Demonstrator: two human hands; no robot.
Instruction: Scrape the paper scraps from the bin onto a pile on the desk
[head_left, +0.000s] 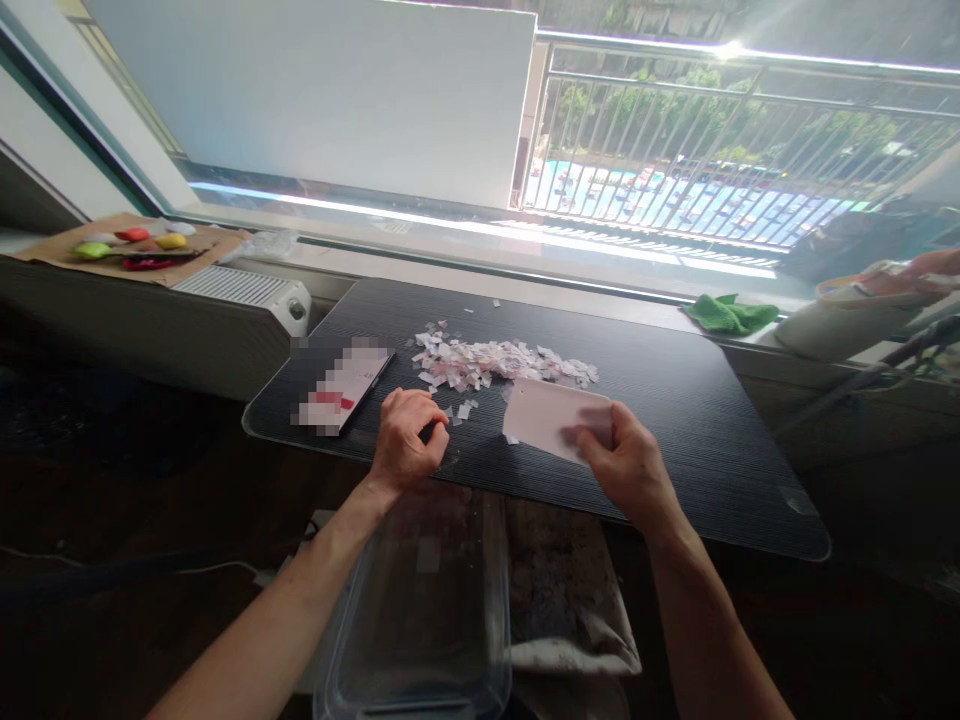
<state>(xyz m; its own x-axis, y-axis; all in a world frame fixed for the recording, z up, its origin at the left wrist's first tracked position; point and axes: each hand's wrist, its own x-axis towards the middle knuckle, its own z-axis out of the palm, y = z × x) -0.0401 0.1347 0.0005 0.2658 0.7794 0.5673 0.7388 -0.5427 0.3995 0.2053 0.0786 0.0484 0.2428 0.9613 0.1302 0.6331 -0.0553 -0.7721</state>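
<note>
My right hand (630,455) grips the right end of a flat, pale pink card (551,415) with rounded corners, thumb on top. The card is tilted over the near side of a pile of small paper scraps (487,362) on the dark table (675,420). My left hand (409,435) is loosely closed at the table's near edge, left of a few stray scraps; whether anything is inside its curled fingers is hidden. Below the edge, under my left hand, stands a clear plastic bin (499,600) with a few pale bits in it.
A phone-like slab (349,385), partly pixelated, lies at the table's left. A green cloth (731,314) and a pale container (840,315) are by the window at right. Colourful items rest on a brown board (45,245) at left, beside a radiator (247,295).
</note>
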